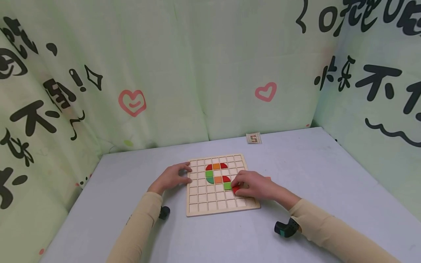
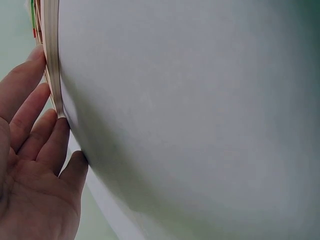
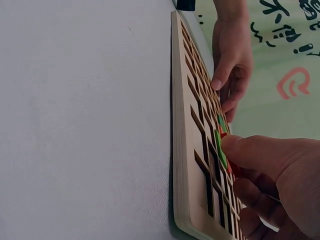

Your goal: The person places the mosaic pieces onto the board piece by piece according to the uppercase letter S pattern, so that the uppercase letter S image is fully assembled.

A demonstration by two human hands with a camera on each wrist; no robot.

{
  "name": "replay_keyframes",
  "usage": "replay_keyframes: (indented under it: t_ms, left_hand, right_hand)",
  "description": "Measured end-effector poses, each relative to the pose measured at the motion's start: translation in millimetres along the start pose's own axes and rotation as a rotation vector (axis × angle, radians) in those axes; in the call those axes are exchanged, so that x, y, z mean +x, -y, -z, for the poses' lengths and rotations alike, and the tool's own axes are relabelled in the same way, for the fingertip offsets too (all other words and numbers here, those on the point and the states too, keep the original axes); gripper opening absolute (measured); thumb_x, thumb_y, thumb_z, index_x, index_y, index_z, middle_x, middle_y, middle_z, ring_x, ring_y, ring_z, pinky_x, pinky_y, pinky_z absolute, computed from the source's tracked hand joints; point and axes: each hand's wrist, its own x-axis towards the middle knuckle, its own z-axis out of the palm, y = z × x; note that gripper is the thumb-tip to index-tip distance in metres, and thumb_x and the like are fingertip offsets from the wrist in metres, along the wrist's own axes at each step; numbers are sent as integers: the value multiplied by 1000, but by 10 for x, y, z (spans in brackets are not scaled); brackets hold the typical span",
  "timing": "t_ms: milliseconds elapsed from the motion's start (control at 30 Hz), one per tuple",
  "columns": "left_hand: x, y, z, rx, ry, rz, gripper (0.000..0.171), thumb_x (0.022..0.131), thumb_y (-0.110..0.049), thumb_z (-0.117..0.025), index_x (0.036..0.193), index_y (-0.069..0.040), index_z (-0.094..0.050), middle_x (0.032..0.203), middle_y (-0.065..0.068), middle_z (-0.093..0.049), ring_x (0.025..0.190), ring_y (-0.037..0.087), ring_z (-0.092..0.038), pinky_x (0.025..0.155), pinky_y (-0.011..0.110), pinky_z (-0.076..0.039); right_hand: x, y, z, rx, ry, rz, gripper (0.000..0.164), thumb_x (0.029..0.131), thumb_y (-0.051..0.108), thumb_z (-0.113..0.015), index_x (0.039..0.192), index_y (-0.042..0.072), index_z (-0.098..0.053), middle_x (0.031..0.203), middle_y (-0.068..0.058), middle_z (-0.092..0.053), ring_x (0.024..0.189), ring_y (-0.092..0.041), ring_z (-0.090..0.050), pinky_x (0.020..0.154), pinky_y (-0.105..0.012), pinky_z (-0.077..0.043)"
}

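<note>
A wooden grid board [image 1: 223, 212] lies on the table, its cells partly filled with coloured pieces in a curving line. Those pieces include a red quarter-round [image 1: 224, 166], an orange square [image 1: 216, 166] and a green square [image 1: 228, 186]. My left hand [image 1: 172, 177] rests its spread fingers against the board's left edge, which the left wrist view also shows. Between thumb and fingers my right hand [image 1: 254, 184] pinches a red piece [image 1: 235, 189], right beside the lower green square. In the right wrist view, the fingers hide most of that red piece.
Behind the board, near the table's far edge, lies a small card [image 1: 253, 138] with a pattern on a grid. Something orange [image 1: 268, 178] peeks out past the right hand. Pale curtains [image 1: 197, 73] with drawn characters and hearts surround the table [image 1: 131, 193].
</note>
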Motion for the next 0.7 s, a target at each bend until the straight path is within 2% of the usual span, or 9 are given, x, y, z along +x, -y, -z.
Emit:
replay_keyframes:
  t_ms: [533,700]
  left_hand:
    - [1,2,-11,6,1,6,37,86,-18,-79,121,-12,-68,158,5,-43,151,32,-31,123,51,-28]
    - [-10,-16,6,6,2,6,36,86,-17,-79,120,-12,-68,159,4,-43,151,32,-31,123,51,-28]
  right_hand:
    - [62,89,-124,-74,12,49,20,91,13,-72,110,9,-74,105,-1,-66,89,-13,-55,78,-25,-51]
    - [80,80,-130,-87,10,46,15,92,15,-73,106,11,-75,100,2,-65,87,-12,-56,77,-24,-52]
